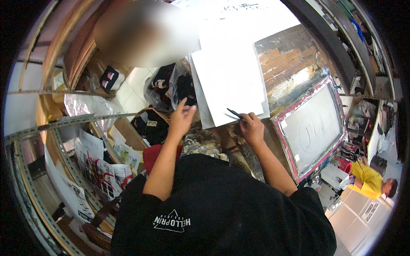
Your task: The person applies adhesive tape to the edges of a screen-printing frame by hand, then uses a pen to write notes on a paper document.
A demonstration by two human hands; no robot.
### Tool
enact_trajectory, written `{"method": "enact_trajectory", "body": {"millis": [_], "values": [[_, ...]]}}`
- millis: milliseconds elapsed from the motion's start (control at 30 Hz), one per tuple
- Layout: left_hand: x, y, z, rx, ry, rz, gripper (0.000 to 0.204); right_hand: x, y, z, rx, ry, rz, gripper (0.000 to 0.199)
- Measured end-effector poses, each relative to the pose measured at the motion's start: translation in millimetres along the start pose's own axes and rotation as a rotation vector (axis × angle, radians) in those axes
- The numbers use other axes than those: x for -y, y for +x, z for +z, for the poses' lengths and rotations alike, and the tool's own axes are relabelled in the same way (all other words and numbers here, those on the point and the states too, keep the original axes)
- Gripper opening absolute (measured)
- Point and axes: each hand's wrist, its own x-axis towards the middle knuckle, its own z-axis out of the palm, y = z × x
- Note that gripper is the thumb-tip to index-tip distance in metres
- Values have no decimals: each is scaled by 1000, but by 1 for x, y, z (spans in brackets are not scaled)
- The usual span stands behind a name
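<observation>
Your right hand closes around a black pen, its tip angled toward ten o'clock onto the lower edge of the white paper sheet. Your left hand hangs open, fingers spread, just off the sheet's corner at nine o'clock. A red-framed printing screen rests at three o'clock of the pen.

A paint-stained wooden table with white paper sheets and a red-framed screen on top.

Clear plastic bags beside white sheets, printed sheets – left shelf
</observation>
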Motion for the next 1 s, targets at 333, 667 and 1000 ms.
{"method": "enact_trajectory", "body": {"millis": [333,667,1000], "values": [[-5,24,70,73,-272,-174,35,-2,-14,-7,-162,81,45,26],[-1,-9,82,357,-458,-141,30,-3,-31,-13,-119,121,129,39],[39,14,73,-237,-157,327,41,57,-44,-26,-199,537,204,27]]}}
